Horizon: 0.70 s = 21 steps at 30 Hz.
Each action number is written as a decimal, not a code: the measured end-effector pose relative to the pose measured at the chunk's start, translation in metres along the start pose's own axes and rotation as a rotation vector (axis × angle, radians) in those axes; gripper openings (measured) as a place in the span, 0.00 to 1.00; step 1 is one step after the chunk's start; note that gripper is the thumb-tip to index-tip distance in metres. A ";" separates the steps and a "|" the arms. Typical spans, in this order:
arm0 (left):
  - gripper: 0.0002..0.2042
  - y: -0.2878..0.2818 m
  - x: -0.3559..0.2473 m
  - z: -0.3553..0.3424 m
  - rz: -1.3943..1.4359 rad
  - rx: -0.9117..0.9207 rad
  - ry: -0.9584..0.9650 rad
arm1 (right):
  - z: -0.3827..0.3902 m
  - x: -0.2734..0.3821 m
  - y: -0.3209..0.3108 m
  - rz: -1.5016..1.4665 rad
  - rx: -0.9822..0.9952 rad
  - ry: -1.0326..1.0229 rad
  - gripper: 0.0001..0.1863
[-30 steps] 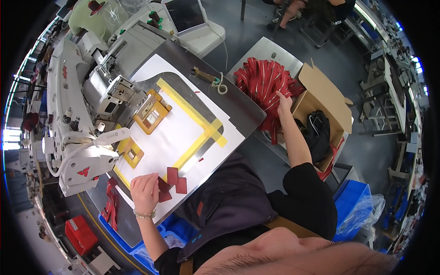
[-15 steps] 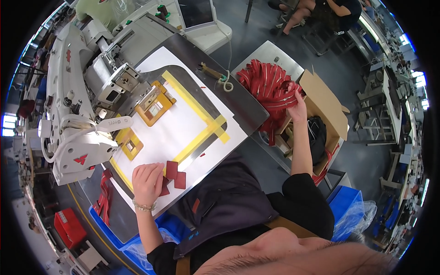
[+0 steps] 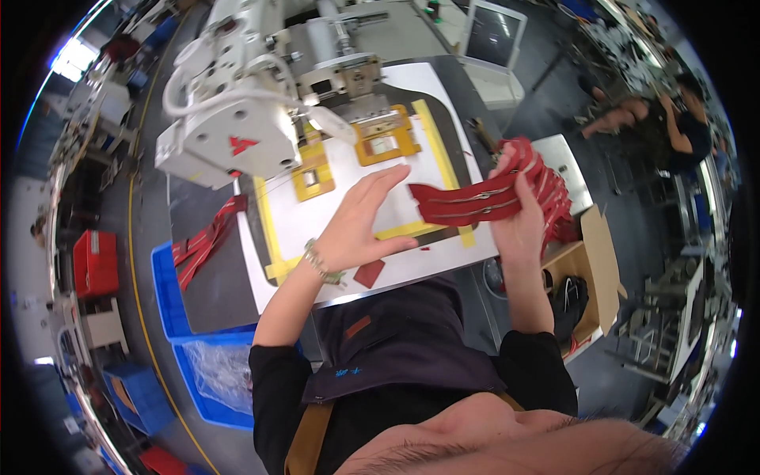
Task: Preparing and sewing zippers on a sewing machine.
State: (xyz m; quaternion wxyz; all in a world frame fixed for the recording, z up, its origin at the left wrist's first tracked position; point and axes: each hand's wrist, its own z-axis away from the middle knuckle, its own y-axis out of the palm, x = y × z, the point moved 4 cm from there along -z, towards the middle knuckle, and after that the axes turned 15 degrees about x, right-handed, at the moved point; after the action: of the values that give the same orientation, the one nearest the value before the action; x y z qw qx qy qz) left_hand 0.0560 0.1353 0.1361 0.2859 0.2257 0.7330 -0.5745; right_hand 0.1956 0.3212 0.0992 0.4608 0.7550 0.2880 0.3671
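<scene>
My right hand [image 3: 518, 226] is closed on red zippers [image 3: 459, 203] with metal teeth. Their free ends point left over the white work surface [image 3: 332, 215]. Behind that hand hang more red zippers of the bundle; whether all of them are gripped I cannot tell. Left of the zipper ends is my left hand [image 3: 358, 226], fingers stretched and thumb apart, holding nothing. A dark red patch [image 3: 369, 274] lies under its thumb side, partly covered. Beyond the hands, two yellow clamp frames [image 3: 385, 145] sit beneath the white sewing machine [image 3: 237, 131].
Red zipper strips [image 3: 207, 237] lie on the dark tabletop at left. A blue bin [image 3: 170, 297] with clear plastic stands below. At right, an open cardboard box [image 3: 606, 269] holds dark items. A monitor [image 3: 492, 36] stands behind; another person sits far right.
My right hand has brought zippers from the pile leftward over the work surface. My left hand has lifted off the red patches and opened toward the zippers. The view has turned.
</scene>
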 end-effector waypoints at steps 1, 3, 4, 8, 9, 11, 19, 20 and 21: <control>0.34 -0.002 0.005 0.000 0.051 -0.027 0.024 | -0.007 -0.025 0.005 -0.020 -0.025 0.073 0.22; 0.30 -0.002 0.024 -0.001 0.273 0.086 -0.055 | -0.015 -0.066 0.008 -0.079 0.012 0.159 0.21; 0.26 0.004 0.037 0.000 0.511 0.220 -0.111 | -0.019 -0.082 0.004 -0.028 -0.059 0.165 0.22; 0.11 0.005 0.079 0.029 0.906 0.282 -0.258 | -0.024 -0.128 -0.004 0.070 -0.121 0.232 0.23; 0.11 0.003 0.086 0.037 0.904 0.268 -0.266 | -0.024 -0.134 -0.003 0.064 -0.115 0.245 0.23; 0.12 -0.006 0.091 0.052 0.947 0.254 -0.311 | -0.021 -0.142 -0.004 0.093 -0.151 0.261 0.24; 0.14 -0.020 0.129 0.088 0.860 0.308 -0.315 | -0.012 -0.144 -0.043 0.064 -0.331 0.398 0.17; 0.14 -0.021 0.133 0.091 0.869 0.303 -0.322 | -0.010 -0.145 -0.042 0.048 -0.299 0.417 0.14; 0.15 -0.020 0.138 0.095 0.810 0.332 -0.359 | -0.006 -0.146 -0.046 0.048 -0.305 0.427 0.14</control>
State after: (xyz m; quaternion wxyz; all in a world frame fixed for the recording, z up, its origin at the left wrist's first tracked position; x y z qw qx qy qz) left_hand -0.0435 0.0389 0.0395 0.5692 0.4331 0.4231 -0.5563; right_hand 0.1038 0.2305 0.0169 0.4890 0.5889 0.3020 0.5682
